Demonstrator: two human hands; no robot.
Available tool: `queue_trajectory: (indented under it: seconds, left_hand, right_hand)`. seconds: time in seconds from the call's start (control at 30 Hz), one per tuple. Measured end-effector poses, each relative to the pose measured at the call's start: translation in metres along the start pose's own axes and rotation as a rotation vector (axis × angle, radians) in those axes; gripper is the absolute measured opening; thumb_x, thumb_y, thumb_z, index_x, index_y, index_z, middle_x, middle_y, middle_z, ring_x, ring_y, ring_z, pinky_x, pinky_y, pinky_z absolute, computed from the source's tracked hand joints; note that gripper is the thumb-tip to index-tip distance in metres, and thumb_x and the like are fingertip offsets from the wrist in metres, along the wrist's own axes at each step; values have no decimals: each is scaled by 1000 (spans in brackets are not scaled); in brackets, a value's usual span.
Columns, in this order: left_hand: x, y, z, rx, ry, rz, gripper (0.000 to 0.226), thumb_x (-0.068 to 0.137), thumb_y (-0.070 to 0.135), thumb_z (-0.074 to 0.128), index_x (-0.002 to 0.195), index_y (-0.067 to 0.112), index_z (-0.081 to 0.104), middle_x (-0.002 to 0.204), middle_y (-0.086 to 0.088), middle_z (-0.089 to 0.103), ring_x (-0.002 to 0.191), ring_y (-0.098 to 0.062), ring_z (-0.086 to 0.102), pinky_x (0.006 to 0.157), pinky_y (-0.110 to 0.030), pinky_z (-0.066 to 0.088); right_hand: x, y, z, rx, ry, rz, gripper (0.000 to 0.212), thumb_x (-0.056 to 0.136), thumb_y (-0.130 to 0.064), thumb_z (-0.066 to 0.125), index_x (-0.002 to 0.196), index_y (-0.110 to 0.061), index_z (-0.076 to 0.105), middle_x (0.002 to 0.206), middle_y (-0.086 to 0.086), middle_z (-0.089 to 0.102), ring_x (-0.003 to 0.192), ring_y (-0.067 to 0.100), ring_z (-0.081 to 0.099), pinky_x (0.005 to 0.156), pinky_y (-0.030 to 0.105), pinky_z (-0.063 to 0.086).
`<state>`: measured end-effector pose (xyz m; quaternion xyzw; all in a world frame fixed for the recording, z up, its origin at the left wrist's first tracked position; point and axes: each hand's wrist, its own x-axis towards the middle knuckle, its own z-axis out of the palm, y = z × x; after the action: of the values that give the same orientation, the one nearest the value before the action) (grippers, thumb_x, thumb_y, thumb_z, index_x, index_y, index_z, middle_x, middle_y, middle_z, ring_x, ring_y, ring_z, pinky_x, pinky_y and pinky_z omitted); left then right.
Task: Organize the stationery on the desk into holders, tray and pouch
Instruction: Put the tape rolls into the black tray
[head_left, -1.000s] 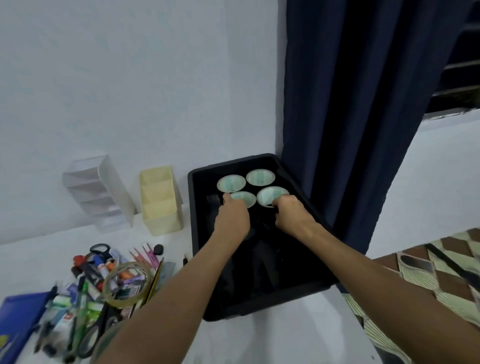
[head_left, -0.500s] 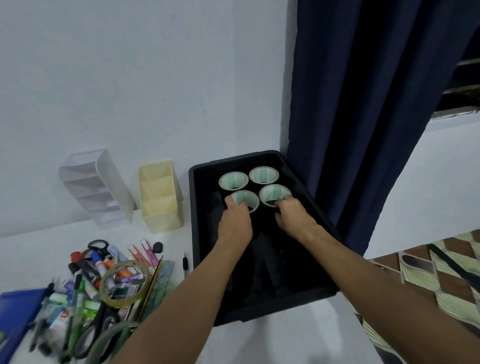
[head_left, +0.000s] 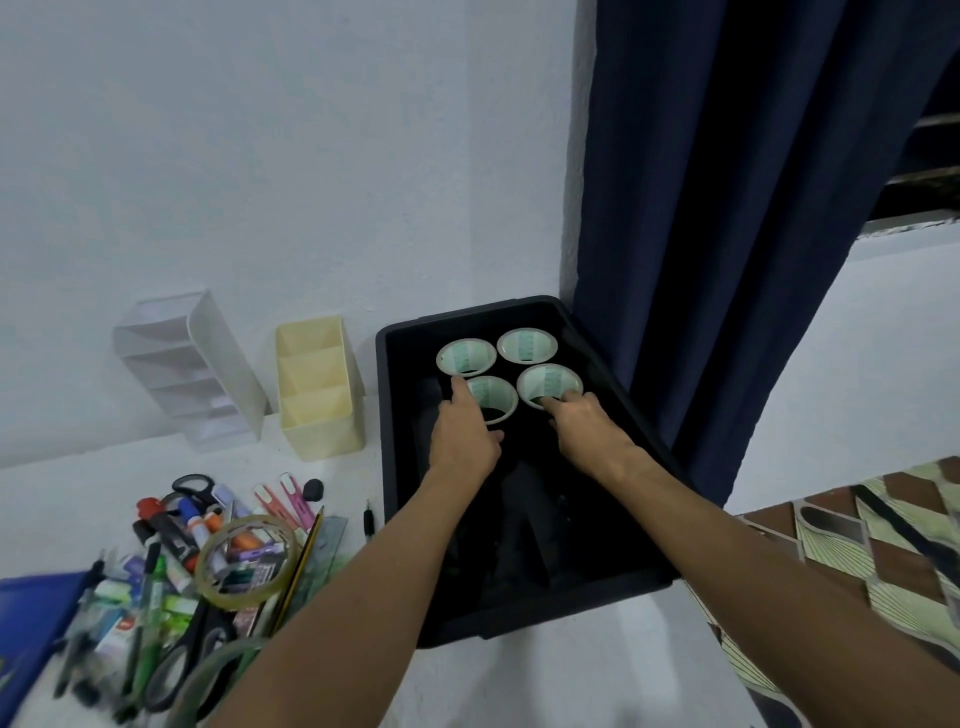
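Note:
A black tray stands at the back right of the white desk and holds four black tape rolls with pale green cores, set in a square. My left hand grips the front-left roll, its forefinger reaching the back-left roll. My right hand holds the front-right roll, fingertips at the core's rim. The back-right roll is untouched. Left of the tray stand a yellow holder and a white holder.
A pile of pens, markers, rulers and scissors lies at the front left, with a clear tape roll on top. A blue pouch sits at the far left edge. A dark curtain hangs behind the tray; patterned cloth lies right.
Both hands stay on the two front rolls. My left forefinger has stretched up to the back-left roll. The view has shifted slightly, so the desk sits lower left.

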<state>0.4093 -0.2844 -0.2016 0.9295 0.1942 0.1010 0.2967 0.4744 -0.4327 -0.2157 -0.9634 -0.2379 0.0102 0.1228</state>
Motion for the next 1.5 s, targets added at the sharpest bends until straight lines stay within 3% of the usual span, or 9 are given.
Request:
queue_trajectory:
  seconds: [0.2,0.4,0.6,0.73,0.93,1.07,1.2,1.37,1.5]
  left_hand:
    - [0,5,1,92,-2,32,87,81,16,71,145,12,13,111,-21,58,95,-30,61,72,-35,50]
    - [-7,10,-32,153,-110,43,87,80,21,73,145,7,17,126,-22,49,108,-34,56,85,-39,52]
    - [-35,-25,-114,224,54,96,41,83,15,61,123,10,55,120,-13,58,109,-28,57,85,-34,48]
    - [-68,-88,-171,294,72,-74,45,83,16,60,128,15,55,128,-10,57,116,-24,54,91,-29,43]
    - [-121,-151,-213,358,-123,-221,16,87,26,62,100,21,68,108,-4,67,79,-14,57,68,-21,40]
    - [-165,-168,-221,149,-238,-306,37,89,59,51,73,27,60,77,-1,66,64,-13,61,61,-25,49]
    - [-192,-176,-215,62,-433,-327,57,81,73,46,97,20,62,78,-3,65,63,-17,66,53,-26,54]
    - [-198,-180,-207,76,-458,-290,48,87,37,60,133,25,49,86,-5,66,63,-24,69,52,-33,59]
    - [-196,-175,-210,54,-449,-264,29,90,19,50,116,19,63,73,-6,65,55,-20,64,53,-34,60]
  right_hand:
    - [-4,-5,-5,-81,-26,-16,53,91,1,43,142,-8,35,138,15,43,119,35,41,99,40,41]
    - [-15,-18,-24,-194,1,-12,63,92,-18,51,146,-4,23,153,15,21,127,39,36,100,45,43]
    - [-31,-105,-43,69,174,-396,24,85,-17,52,96,-1,67,99,16,63,91,36,57,86,44,45]
    - [-44,-185,-42,244,-11,-624,24,88,-19,57,100,-4,72,97,10,70,90,25,63,83,38,51]
    - [-36,-242,-20,146,-293,-734,23,90,-17,58,109,-12,72,103,3,70,85,11,58,79,22,45]
    - [-35,-257,-2,91,-348,-674,24,91,-25,60,105,-8,70,93,6,67,85,20,59,70,25,44]
    - [-28,-270,12,101,-495,-435,38,90,-40,61,92,-2,63,77,11,61,66,24,56,53,28,44]
    - [-25,-281,26,170,-536,-331,31,84,-25,68,99,2,66,79,14,66,56,20,59,50,28,51]
    - [-25,-280,29,250,-528,-284,23,87,-12,59,98,6,68,82,20,72,61,24,64,60,35,58]
